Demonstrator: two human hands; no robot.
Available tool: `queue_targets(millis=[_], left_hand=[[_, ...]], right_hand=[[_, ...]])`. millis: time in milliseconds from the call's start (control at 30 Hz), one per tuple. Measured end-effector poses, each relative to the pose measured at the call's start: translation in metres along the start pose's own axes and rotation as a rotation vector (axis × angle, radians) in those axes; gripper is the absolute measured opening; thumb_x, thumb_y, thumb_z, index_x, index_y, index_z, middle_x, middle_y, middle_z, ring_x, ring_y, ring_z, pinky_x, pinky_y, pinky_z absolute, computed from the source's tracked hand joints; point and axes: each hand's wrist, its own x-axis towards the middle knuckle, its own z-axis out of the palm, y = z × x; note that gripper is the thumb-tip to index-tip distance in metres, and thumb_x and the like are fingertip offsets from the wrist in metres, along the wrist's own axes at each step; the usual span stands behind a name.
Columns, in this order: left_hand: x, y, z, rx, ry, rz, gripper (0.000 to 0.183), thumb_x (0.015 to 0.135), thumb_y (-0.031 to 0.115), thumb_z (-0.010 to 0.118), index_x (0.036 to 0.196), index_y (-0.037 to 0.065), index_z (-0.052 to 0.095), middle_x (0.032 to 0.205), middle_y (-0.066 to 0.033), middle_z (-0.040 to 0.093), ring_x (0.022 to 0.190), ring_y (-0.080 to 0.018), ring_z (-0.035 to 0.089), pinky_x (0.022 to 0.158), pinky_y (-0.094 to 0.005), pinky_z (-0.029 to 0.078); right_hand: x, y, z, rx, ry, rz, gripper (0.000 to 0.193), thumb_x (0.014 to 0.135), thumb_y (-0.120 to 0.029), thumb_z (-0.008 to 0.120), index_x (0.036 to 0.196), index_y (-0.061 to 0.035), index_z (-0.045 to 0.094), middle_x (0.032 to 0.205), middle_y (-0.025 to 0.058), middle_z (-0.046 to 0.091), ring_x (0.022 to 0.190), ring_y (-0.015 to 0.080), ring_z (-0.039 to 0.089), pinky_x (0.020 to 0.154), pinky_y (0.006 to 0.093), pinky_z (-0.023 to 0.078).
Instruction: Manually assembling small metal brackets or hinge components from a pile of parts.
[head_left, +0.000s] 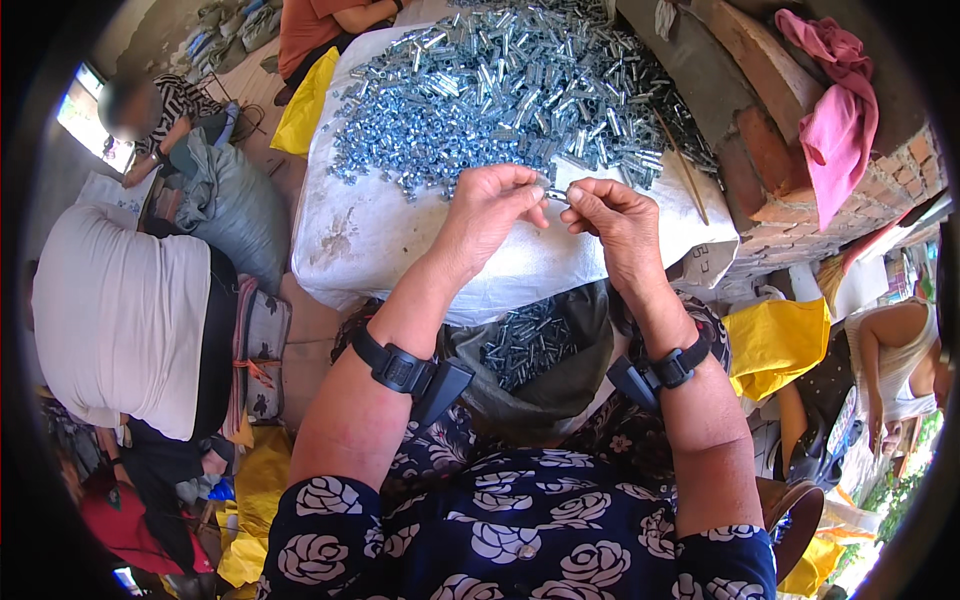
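Observation:
My left hand (488, 215) and my right hand (622, 225) meet above the near part of a table covered in white woven sheeting (390, 245). Between their fingertips is a small, shiny metal piece (556, 194), pinched from both sides. Fingers partly cover it, so its exact kind cannot be made out. Just beyond the hands spreads a heap of silvery metal tubes (560, 85), with small nut-like pieces (400, 140) massed at its left. Below the table edge, in front of my lap, an open dark sack (570, 385) holds many slim metal pieces (528, 340).
A thin stick (682, 165) lies at the heap's right. A pink cloth (838, 115) hangs over brickwork (800, 235). Yellow sacks (778, 345) lie right. Left are a stuffed grey sack (235, 205) and a person in a white top (125, 310). Other people sit around.

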Motion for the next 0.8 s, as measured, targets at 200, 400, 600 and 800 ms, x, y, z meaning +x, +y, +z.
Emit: queue_targets(millis=[200, 400, 600, 800], left_hand=[[-0.002, 0.001, 0.002, 0.133, -0.025, 0.054, 0.018, 0.085, 0.005, 0.061, 0.098, -0.008, 0.061, 0.079, -0.0107, 0.064, 0.067, -0.0150, 0.062, 0.069, -0.0269, 0.051], [-0.001, 0.001, -0.007, -0.107, -0.167, -0.021, 0.017, 0.086, 0.005, 0.061, 0.099, -0.006, 0.061, 0.078, -0.0083, 0.063, 0.064, -0.0140, 0.061, 0.069, -0.0273, 0.051], [-0.008, 0.004, -0.008, -0.131, -0.295, -0.085, 0.016, 0.085, 0.004, 0.062, 0.098, -0.005, 0.061, 0.076, -0.0058, 0.062, 0.058, -0.0103, 0.056, 0.061, -0.0249, 0.052], [-0.017, 0.001, -0.009, -0.186, -0.392, -0.105, 0.014, 0.084, 0.004, 0.064, 0.096, -0.002, 0.063, 0.075, -0.0055, 0.062, 0.053, -0.0088, 0.054, 0.053, -0.0223, 0.048]], right_hand=[[-0.002, 0.001, 0.002, -0.003, 0.006, 0.028, 0.016, 0.085, -0.009, 0.066, 0.095, 0.0042, 0.065, 0.079, 0.0069, 0.066, 0.065, 0.0119, 0.063, 0.059, 0.0222, 0.051], [0.000, 0.002, -0.005, 0.082, -0.042, 0.114, 0.017, 0.085, -0.009, 0.066, 0.097, 0.0031, 0.064, 0.080, 0.0068, 0.066, 0.065, 0.0125, 0.064, 0.057, 0.0215, 0.052], [-0.004, 0.009, -0.016, 0.280, -0.202, 0.247, 0.015, 0.084, -0.009, 0.067, 0.095, 0.0013, 0.065, 0.080, 0.0077, 0.066, 0.064, 0.0129, 0.064, 0.055, 0.0216, 0.053], [-0.014, 0.013, -0.019, 0.382, -0.335, 0.340, 0.013, 0.085, -0.007, 0.066, 0.094, 0.0019, 0.065, 0.078, 0.0085, 0.066, 0.062, 0.0135, 0.064, 0.055, 0.0229, 0.054]])
